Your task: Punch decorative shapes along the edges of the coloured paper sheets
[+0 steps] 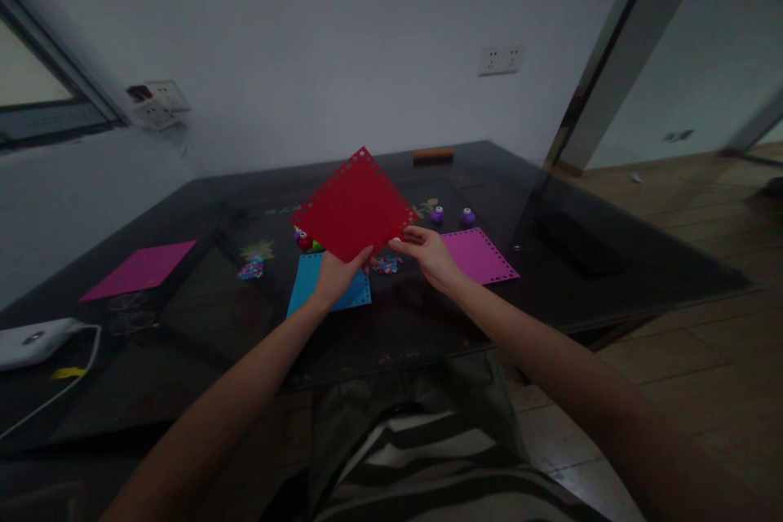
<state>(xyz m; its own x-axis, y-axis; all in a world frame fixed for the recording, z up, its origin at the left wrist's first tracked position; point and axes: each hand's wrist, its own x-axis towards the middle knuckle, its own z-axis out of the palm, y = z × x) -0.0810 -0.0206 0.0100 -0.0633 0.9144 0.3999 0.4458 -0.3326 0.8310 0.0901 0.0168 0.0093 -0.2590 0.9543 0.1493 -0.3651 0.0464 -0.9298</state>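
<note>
A red square sheet (360, 208) is held up tilted, one corner pointing upward, with small shapes punched along its edges. My left hand (338, 276) pinches its lower corner, thumb on the front and fingers mostly behind. At the lower right edge my right hand (428, 253) is closed on a small paper punch with a white top (395, 241), largely hidden by the fingers and touching the sheet. Beneath my left hand lies a blue sheet (303, 281) with punched edges. Colourful paper bits (387, 264) are piled between the hands.
Two purple punches (467, 216) stand behind a punched pink sheet (480, 255) on the dark table. More punches (304, 241) sit partly behind the red sheet. Leftward are confetti (251, 267), another pink sheet (140, 267), glasses (130, 314) and a white power strip (37, 341).
</note>
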